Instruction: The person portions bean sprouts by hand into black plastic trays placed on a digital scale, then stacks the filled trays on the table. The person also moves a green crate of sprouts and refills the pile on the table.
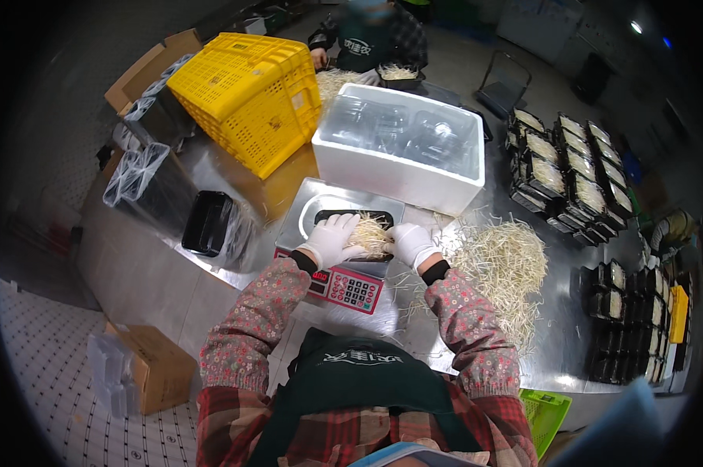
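A black plastic tray (pixel 337 214) sits on the steel pan of a red-fronted digital scale (pixel 355 289), with a heap of pale bean sprouts (pixel 369 236) in it. Both of my hands wear white gloves. My left hand (pixel 333 240) curls over the left side of the heap, its fingers pressed round the sprouts. At the tray's right end, my right hand (pixel 411 244) has its fingers closed on the edge of the heap; its fingertips are partly hidden. Just right of the scale, a large loose pile of bean sprouts (pixel 499 268) spreads over the steel table.
A white foam box (pixel 398 180) with clear plastic containers stands beyond the scale, beside a tilted yellow crate (pixel 246 93). Black trays (pixel 207 223) stand at left. Stacked filled trays (pixel 577 171) line the right. Across the table, a person (pixel 371 43) works at more sprouts.
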Action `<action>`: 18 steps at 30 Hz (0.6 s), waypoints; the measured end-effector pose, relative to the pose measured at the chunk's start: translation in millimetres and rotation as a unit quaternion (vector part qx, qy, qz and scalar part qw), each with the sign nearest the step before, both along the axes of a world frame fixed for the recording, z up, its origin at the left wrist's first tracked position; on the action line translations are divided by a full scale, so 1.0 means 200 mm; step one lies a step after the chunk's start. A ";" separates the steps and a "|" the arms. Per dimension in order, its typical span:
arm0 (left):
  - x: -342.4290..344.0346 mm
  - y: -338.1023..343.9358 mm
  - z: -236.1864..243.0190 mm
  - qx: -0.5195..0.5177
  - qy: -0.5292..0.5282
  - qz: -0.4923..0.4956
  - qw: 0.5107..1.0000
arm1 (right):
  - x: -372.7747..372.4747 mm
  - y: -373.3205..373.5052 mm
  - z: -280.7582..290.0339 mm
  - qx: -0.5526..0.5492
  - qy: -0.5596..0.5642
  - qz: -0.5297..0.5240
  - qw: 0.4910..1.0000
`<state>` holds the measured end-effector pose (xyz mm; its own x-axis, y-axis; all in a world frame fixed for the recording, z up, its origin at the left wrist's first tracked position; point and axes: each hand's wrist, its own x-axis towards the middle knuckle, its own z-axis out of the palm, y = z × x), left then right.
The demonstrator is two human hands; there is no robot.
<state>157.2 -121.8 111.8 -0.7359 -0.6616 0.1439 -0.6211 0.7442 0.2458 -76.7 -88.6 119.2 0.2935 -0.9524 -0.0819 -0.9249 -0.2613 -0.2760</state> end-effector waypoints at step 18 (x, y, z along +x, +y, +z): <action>0.19 0.18 0.02 0.097 0.291 0.123 0.944 | 0.13 0.00 0.20 -0.067 -0.314 -0.023 0.947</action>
<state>195.2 -86.5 115.2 -0.3901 -0.8577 0.3348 -0.4867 0.5008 0.7158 -51.6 -88.1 159.3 0.2027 -0.9546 0.2183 -0.6003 -0.2973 -0.7425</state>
